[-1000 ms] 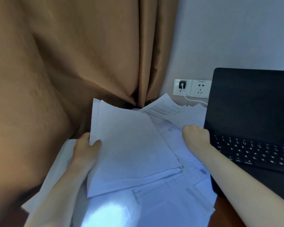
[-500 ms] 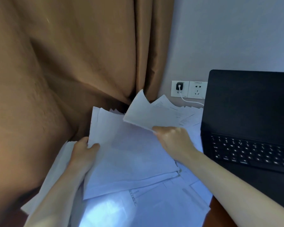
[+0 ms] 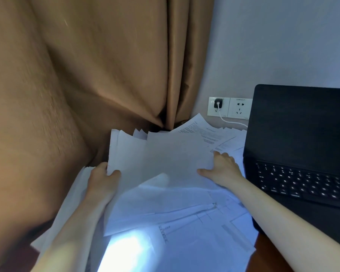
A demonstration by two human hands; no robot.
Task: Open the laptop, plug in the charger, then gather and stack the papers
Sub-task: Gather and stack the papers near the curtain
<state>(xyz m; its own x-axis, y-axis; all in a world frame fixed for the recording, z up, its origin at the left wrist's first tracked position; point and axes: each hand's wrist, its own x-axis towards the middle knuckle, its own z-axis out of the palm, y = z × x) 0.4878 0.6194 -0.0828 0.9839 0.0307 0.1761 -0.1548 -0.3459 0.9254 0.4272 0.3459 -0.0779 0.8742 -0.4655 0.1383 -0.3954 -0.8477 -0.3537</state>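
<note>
A loose pile of white papers (image 3: 165,216) covers the desk. On top lies a gathered stack of sheets (image 3: 161,160). My left hand (image 3: 103,179) grips the stack's left edge, thumb on top. My right hand (image 3: 222,167) rests on the stack's right edge with its thumb stretched over the top sheet. More printed sheets (image 3: 208,132) lie behind, near the wall. The black laptop (image 3: 302,134) stands open at the right, screen dark. A black charger plug (image 3: 217,104) sits in the wall socket, its white cable (image 3: 232,121) running behind the laptop.
A brown curtain (image 3: 86,75) hangs at the left and back, close to the papers. A second, free wall socket (image 3: 239,107) is beside the charger. The brown desk edge (image 3: 267,258) shows at the lower right.
My right hand picked up a sheet from near the laptop, carried it left and laid it on the stack held by my left hand. It now rests on that sheet's right edge.
</note>
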